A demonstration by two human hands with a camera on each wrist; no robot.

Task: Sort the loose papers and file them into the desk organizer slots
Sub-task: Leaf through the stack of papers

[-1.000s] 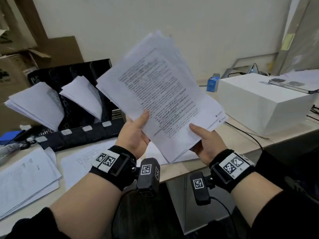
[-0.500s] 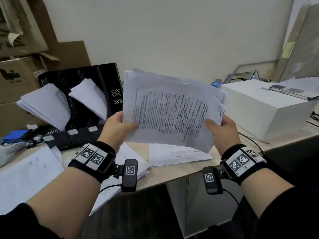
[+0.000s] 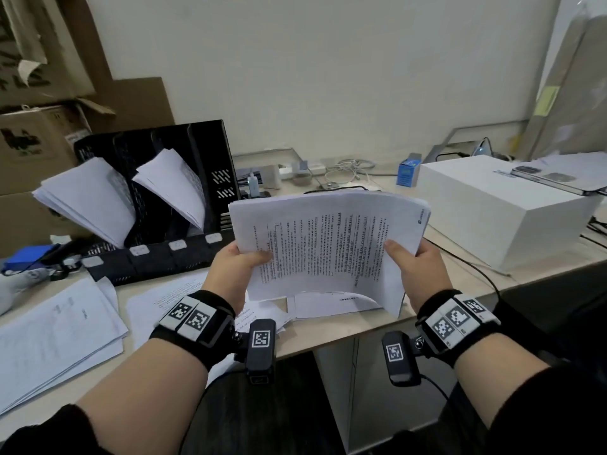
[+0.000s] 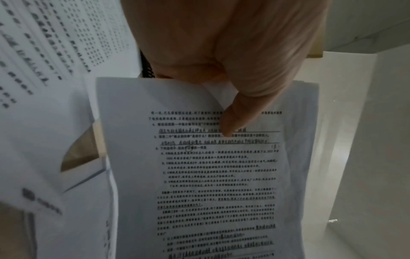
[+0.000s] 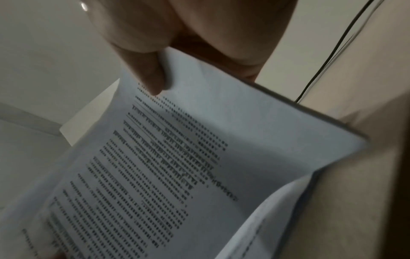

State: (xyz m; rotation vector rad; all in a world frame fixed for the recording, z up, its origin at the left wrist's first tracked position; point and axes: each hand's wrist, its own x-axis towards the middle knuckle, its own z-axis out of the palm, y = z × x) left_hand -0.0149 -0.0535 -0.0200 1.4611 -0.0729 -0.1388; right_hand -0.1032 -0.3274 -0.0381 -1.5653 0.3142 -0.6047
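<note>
Head view: a stack of printed papers [image 3: 328, 251] is being gripped above the near desk edge by the left hand [image 3: 235, 274] and right hand [image 3: 423, 270], thumbs on top. Farther left, two paper bundles [image 3: 88, 201] are being held in the black desk organizer [image 3: 203, 152].

Counting what's in front of me

Two hands of mine, left [image 3: 235, 267] and right [image 3: 422, 267], one sheaf of printed white paper [image 3: 328, 247] between them; one black mesh desk organizer [image 3: 184, 146] holding two bundles of white sheets [image 3: 88, 198] [image 3: 174, 185]; one white rectangular box [image 3: 492, 205]; one small blue carton [image 3: 407, 169]
</note>
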